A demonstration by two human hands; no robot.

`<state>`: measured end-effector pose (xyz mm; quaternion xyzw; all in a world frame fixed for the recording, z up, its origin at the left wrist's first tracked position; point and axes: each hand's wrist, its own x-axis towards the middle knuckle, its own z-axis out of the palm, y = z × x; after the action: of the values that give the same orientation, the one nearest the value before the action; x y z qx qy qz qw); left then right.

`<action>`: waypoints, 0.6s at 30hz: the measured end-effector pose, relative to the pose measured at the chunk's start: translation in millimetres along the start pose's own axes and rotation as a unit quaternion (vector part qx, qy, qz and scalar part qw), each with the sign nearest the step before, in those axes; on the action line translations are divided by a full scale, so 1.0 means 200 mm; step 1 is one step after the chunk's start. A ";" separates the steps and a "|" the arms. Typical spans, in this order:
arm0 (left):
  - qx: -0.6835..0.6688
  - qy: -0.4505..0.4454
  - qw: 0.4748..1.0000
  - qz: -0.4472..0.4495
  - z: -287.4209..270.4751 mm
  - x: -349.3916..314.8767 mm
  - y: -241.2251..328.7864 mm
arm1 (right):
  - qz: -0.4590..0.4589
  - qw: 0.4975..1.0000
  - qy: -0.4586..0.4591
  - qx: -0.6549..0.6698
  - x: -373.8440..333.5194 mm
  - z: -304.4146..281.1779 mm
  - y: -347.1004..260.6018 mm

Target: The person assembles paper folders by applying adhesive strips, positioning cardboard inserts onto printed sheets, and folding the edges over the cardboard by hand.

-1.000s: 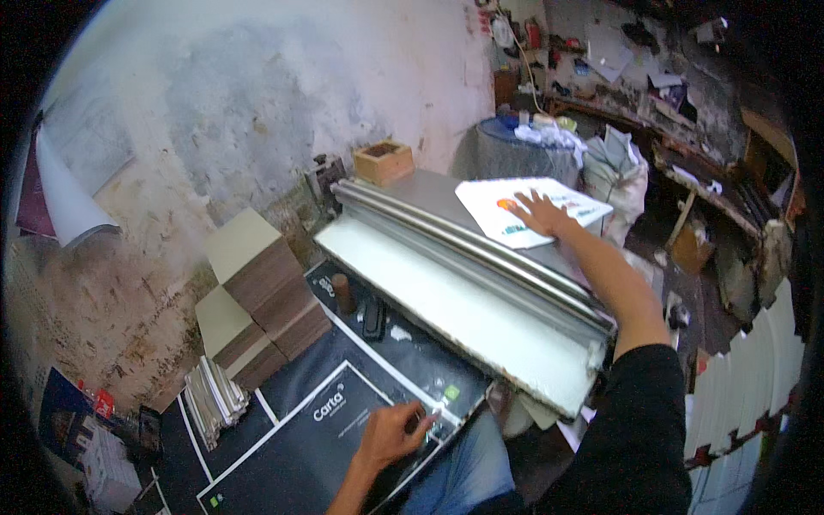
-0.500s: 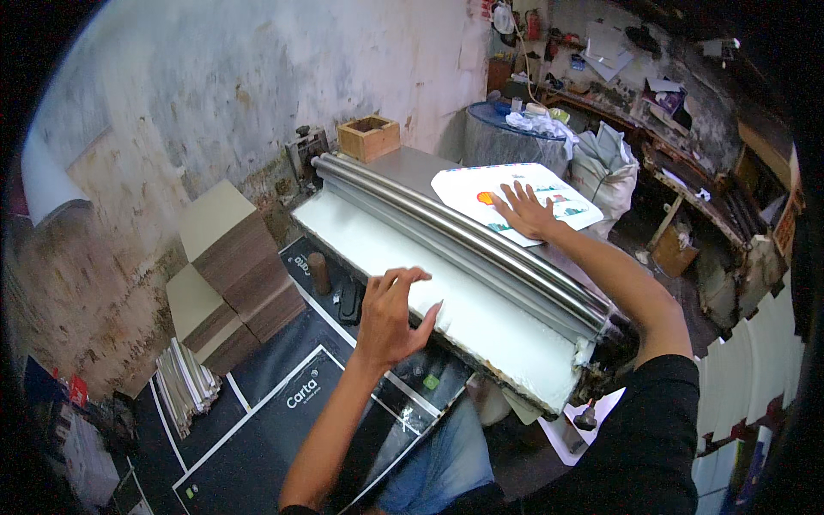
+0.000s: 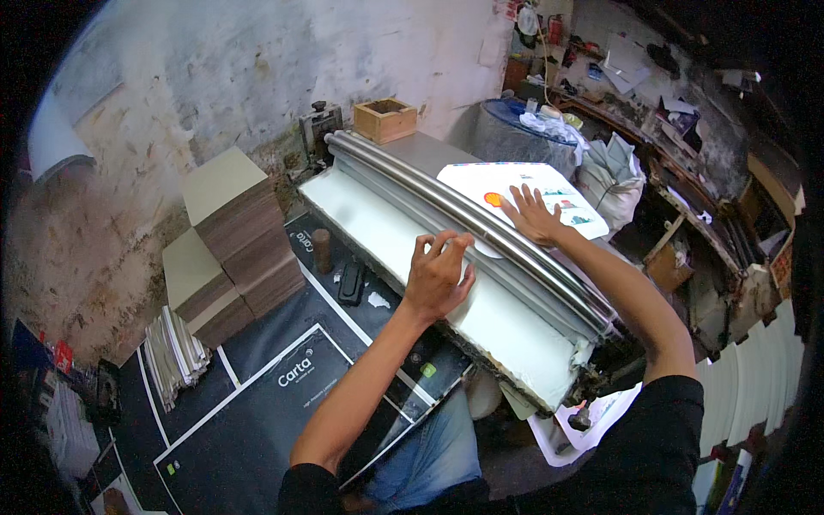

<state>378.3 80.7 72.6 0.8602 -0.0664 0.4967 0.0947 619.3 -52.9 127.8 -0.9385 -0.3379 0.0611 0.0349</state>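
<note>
A white printed sheet point(image 3: 481, 178) with cut corners and coloured pictures lies on the metal plate behind a pair of long shiny rollers point(image 3: 446, 202). My right hand point(image 3: 536, 216) rests flat on it, fingers spread. A white curved edge, apparently the sheet's, shows at the near side of the rollers. Beside that edge is my left hand point(image 3: 439, 276), its fingers bent and the thumb apart from them; I see nothing held in it. Below this hand runs a long trough point(image 3: 365, 221) of smooth white stuff, along the rollers' near side.
A wooden box point(image 3: 386, 122) stands on the plate's far left end. Stacks of greyish board point(image 3: 227, 193) and a bundle of strips point(image 3: 176, 356) sit on the black printed tabletop point(image 3: 249, 438) at left. A blue-rimmed drum point(image 3: 515, 133) and a white sack point(image 3: 611, 180) stand behind.
My left hand has moved right and up, toward the rollers, with its fingers bending more. A white edge now shows at the rollers' near side. My right hand stays flat on the sheet.
</note>
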 end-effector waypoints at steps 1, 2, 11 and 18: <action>-0.010 0.009 1.000 0.006 0.02 0.00 -0.01 | -0.001 1.000 0.002 0.003 0.00 0.00 0.02; -0.009 0.008 1.000 0.011 0.04 -0.01 -0.01 | -0.001 1.000 0.004 0.005 0.00 0.01 0.03; 0.074 0.038 0.994 0.075 0.15 -0.01 -0.06 | -0.008 1.000 -0.008 -0.008 -0.01 0.00 -0.01; -0.009 0.042 0.993 0.111 0.11 0.04 -0.04 | -0.025 0.998 -0.050 -0.001 0.02 -0.02 0.04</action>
<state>401.8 83.4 68.3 0.8250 -0.1619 0.5391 0.0492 627.8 -57.3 130.9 -0.9257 -0.3626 0.1062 0.0184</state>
